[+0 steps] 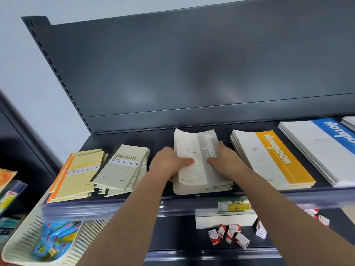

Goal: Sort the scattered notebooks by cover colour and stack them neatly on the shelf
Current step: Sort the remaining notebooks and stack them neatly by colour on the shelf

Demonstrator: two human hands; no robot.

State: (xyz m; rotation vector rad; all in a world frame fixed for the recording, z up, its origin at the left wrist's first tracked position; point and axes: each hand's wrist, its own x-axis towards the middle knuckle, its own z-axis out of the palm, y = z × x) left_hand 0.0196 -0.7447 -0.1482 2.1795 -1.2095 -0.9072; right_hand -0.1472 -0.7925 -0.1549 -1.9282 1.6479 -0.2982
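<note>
Left hand (170,163): arm stretched forward, thumb flat on the top cover, grip holding the left edge of the grey notebook stack (190,144).
Right hand (225,160): mirrored, holding the right edge.
Stack: on the shelf (161,137), just left of the orange notebooks (272,160).

On my feed I see two hands and two forearms. The left hand (169,163) bare, knuckles rounded, thumb thick, blunt at tip. The right hand (227,160) bare likewise, thumb of same build. The left forearm (130,217) bare along whole visible length, slim, smooth, faint fine hair. The right forearm (288,214) bare too, smooth, broadening toward frame corner under wide lens. Wrists narrow, uncovered. Nails too blurred for me to read.
</note>
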